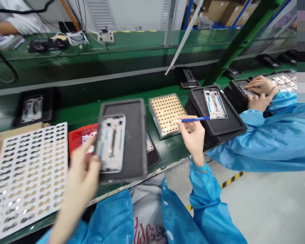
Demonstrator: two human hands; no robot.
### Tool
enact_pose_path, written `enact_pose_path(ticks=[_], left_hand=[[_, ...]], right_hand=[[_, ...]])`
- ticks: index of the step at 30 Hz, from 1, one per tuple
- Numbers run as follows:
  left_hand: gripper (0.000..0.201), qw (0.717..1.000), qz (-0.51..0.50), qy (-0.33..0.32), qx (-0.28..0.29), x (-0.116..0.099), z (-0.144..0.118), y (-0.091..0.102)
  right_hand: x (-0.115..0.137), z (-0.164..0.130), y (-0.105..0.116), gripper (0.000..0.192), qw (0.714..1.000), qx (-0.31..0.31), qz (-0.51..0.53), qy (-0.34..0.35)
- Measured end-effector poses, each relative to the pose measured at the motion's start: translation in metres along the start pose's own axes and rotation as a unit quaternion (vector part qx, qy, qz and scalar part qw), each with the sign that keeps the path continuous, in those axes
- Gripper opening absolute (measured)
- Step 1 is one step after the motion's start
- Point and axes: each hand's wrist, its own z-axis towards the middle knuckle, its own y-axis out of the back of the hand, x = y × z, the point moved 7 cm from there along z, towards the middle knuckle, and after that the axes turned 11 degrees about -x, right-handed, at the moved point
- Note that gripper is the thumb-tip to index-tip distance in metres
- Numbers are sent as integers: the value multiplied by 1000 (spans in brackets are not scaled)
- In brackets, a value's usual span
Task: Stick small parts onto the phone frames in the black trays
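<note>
The left hand grips the edge of a dark tray carrying a phone frame, seemingly light, stiff but fragile, while the right hand pinches a blue pen.

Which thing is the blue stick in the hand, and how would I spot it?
Start at the green bench and find the gold dotted tray in its middle. Just right of it, the right hand pinches a thin blue pen-like tool, its tip reaching a phone frame. It is the only blue stick there.
</note>
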Motion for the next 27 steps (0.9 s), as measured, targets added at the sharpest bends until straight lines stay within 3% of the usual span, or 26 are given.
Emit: enact_pose_path(ticks=[3, 5, 7, 11, 14, 17, 20, 24, 26, 27], left_hand=[[58, 997, -44, 61, -1, -22, -67, -41], [61, 995, -47, 82, 7, -27, -90, -64], [61, 995, -47, 83, 33, -31, -102, -75], [46, 996, -63, 60, 35, -48, -99, -54], [30, 968, -207, 124, 66, -59, -87, -44], [25, 897, -351, 246, 107, -56, -79, -51], [28, 864, -394, 301, 87, -47, -75, -58], [31, 872, -395, 290, 9, -41, -78, -58], [26, 891, -374, 254, -35, -40, -82, -54], [23, 904, -359, 226, -54, -41, -83, -51]], right_hand=[[10, -40, -2, 32, 988, 11, 125, -91], [14, -66, -5, 27, 978, 28, 163, -128], [14, -87, -11, 23, 968, 52, 183, -163], [13, -118, -29, 21, 945, 91, 224, -220], [18, -131, -43, 23, 940, 107, 232, -227], [26, -141, -51, 23, 948, 117, 216, -203], [30, -151, -51, 21, 971, 99, 169, -140], [45, -167, -46, 14, 992, 21, 112, 56], [50, -176, -48, 12, 989, -3, 112, 100], [50, -179, -50, 12, 989, -11, 117, 90]])
